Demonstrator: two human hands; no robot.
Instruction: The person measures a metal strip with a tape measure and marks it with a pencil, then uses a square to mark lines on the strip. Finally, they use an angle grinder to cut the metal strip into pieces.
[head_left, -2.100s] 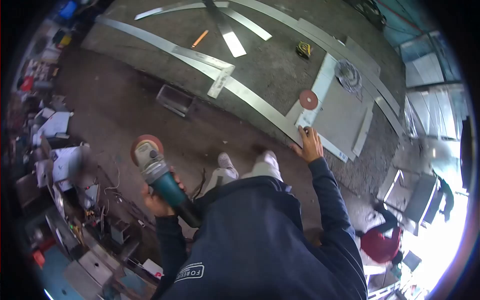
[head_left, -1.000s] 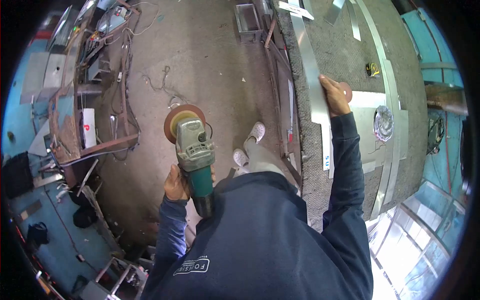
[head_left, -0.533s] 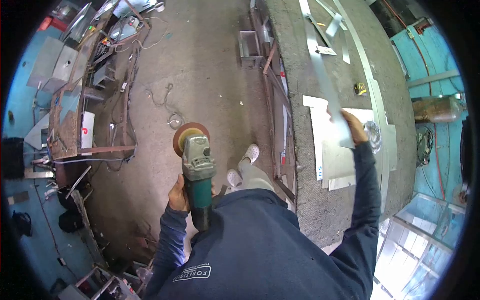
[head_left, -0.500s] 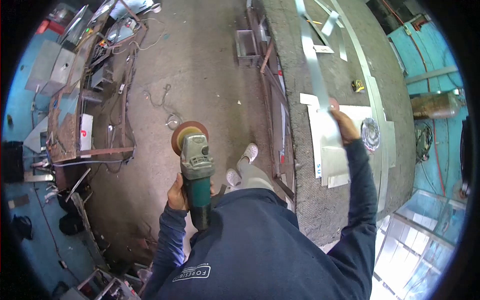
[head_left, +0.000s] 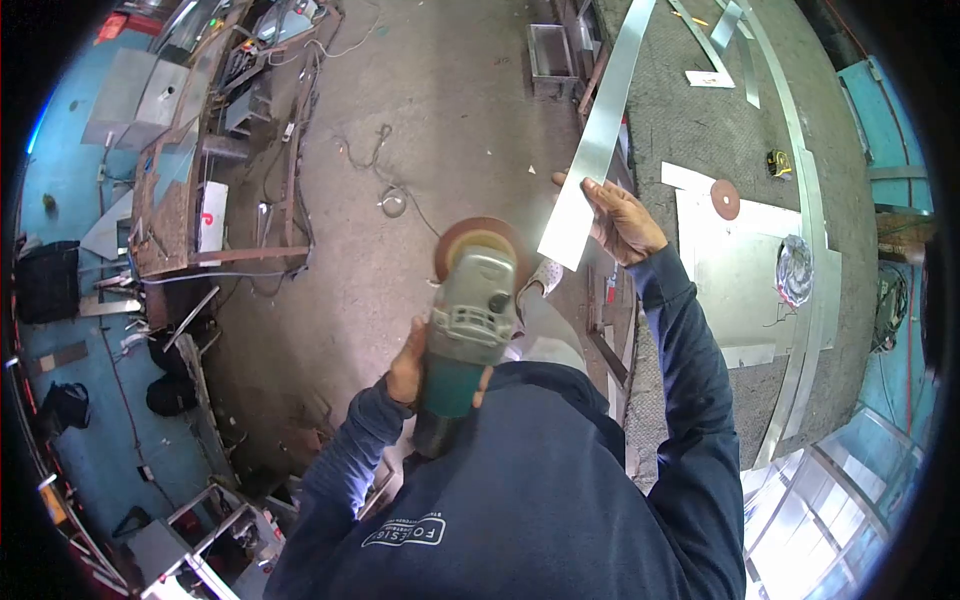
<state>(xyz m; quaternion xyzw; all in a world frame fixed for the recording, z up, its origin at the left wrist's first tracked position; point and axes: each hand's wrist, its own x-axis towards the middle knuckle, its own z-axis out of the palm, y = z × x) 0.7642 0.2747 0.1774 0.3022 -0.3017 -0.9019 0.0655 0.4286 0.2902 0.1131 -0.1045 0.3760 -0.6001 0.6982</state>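
Observation:
My left hand (head_left: 408,365) is wrapped round the green body of an angle grinder (head_left: 465,345), which I hold upright in front of my torso. A brown abrasive disc (head_left: 450,245) sits at the grinder's head, slightly blurred. In my right hand (head_left: 625,222), the near end of a long shiny metal strip (head_left: 597,150) is pinched between thumb and fingers. The strip slants up and away past the bench edge. Its near end lies just right of the disc, apart from it.
The workbench (head_left: 650,360) on the right carries metal sheets (head_left: 735,265), a loose brown disc (head_left: 725,199), a tape measure (head_left: 779,165) and a plastic-wrapped bundle (head_left: 795,270). On the left stands a cluttered rusty rack (head_left: 245,255). A cord (head_left: 425,212) runs over the floor.
My right hand has lifted the metal strip off the bench and brought it left, over the floor. The grinder appears farther right and closer to the strip's end.

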